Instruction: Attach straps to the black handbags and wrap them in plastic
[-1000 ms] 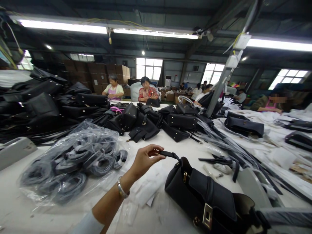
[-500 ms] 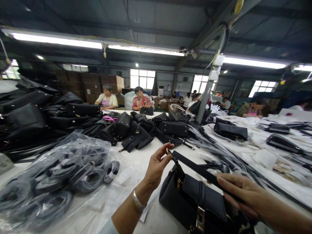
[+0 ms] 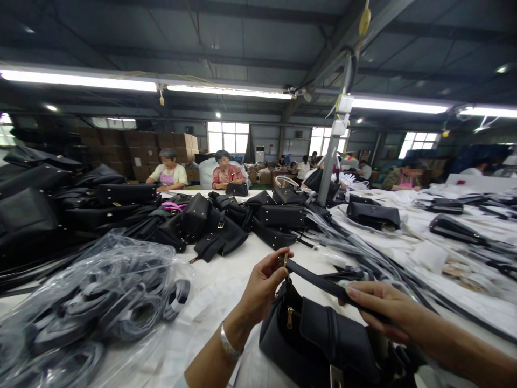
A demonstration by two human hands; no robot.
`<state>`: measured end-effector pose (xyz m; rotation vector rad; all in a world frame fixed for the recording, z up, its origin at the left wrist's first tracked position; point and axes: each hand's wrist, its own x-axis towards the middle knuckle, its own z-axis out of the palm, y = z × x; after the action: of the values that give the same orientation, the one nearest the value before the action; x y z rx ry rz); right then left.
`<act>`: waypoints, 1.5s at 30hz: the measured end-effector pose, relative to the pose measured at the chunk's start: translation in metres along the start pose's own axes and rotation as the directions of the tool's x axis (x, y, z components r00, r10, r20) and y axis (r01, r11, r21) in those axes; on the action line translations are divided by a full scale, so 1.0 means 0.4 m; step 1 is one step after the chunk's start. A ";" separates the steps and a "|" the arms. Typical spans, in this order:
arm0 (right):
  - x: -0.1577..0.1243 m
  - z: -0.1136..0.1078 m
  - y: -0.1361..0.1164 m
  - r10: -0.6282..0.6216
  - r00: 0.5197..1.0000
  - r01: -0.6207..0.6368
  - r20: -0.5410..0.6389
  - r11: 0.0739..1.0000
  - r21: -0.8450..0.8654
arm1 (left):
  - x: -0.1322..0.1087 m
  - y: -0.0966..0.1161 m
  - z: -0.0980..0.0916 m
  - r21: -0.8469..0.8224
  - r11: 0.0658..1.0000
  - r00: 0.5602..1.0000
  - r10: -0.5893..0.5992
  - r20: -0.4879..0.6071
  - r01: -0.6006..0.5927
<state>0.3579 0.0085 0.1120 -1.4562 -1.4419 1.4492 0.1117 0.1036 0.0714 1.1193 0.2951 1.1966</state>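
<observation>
Between thumb and fingers my left hand [image 3: 262, 285] pinches a small gold buckle [image 3: 286, 261] above a black handbag. My right hand [image 3: 383, 310] grips a black strap [image 3: 315, 279], whose far end reaches the buckle and appears to pass into it. Under both hands the black handbag [image 3: 319, 339] stands on the table, partly open at the top, with a gold zip pull [image 3: 290, 318] and a gold clasp [image 3: 336, 375] on its front. Its right side is partly hidden behind my right hand and forearm.
Clear plastic bags of coiled grey straps [image 3: 133, 307] lie at the left. Black handbags [image 3: 218, 231] are heaped across the table's far side. A metal post [image 3: 329, 167] rises behind them. Co-workers [image 3: 228, 172] sit beyond.
The strap's end has come up to the buckle in my left hand, where before it lay just beside it. My right hand has moved slightly left. The whole view has shifted a little.
</observation>
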 end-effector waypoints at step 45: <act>-0.043 0.071 -0.006 -0.430 0.762 0.437 -0.484 0.893 -0.106 | 0.015 -0.078 0.170 0.830 0.543 0.983 -0.038 0.177 -0.129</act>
<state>0.3337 -0.0145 0.1132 -1.2489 -1.3111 0.7195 0.1802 0.0743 0.0803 2.0883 0.7690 0.9752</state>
